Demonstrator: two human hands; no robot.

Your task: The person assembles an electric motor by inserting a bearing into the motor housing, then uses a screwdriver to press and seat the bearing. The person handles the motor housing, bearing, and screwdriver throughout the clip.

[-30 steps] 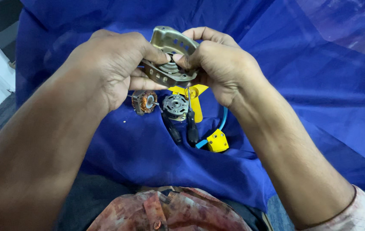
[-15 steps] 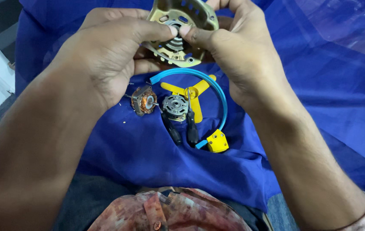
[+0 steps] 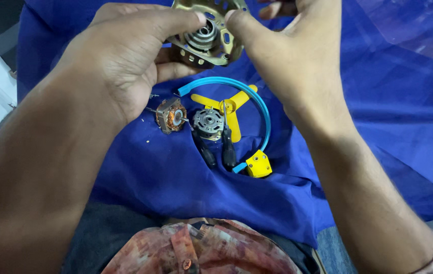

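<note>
Since the earlier frames both hands have risen, carrying the perforated metal housing (image 3: pixel 207 34) to the top edge. Nearest, on the blue cloth (image 3: pixel 358 132), lie a yellow block (image 3: pixel 259 164), two screwdrivers (image 3: pixel 228 147), a copper-wound rotor (image 3: pixel 170 115) and a yellow propeller (image 3: pixel 226 106) within a blue ring (image 3: pixel 263 109). Beyond, left hand (image 3: pixel 125 66) and right hand (image 3: pixel 287 61) pinch the housing between thumbs and fingers.

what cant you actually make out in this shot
Head view, the only one:
- Metal motor housing: top cut off by the frame's upper edge; its left side covered by the left hand.
- Right hand: fingertips run out of frame at the top.
- Two screwdrivers: tips hidden against the grey motor part.
- Tiny specks on the blue cloth near the copper-wound rotor: too small to identify.
</note>
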